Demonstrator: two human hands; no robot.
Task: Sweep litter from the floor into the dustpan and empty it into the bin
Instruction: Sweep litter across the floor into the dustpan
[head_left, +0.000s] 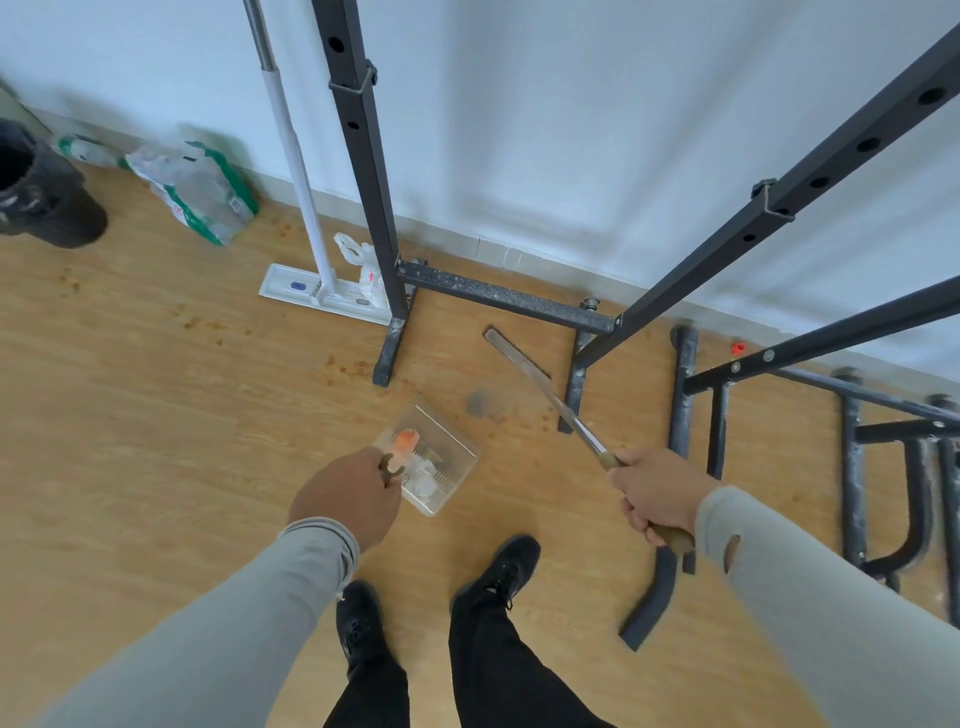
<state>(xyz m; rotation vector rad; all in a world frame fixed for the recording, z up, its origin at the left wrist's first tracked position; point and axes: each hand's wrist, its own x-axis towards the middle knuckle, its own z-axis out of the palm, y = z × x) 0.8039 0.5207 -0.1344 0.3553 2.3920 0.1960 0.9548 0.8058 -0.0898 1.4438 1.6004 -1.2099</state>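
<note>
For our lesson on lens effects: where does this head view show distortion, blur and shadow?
Head view: the rack posts splay outward and the skirting curves, so wide-angle distortion; the broom in the right hand and the dustpan by the left hand look smeared; soft rack shadows fall on the wall.

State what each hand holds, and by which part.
The left hand grips the clear dustpan by its brown handle. The right hand grips the broom stick near its wooden upper end.
</note>
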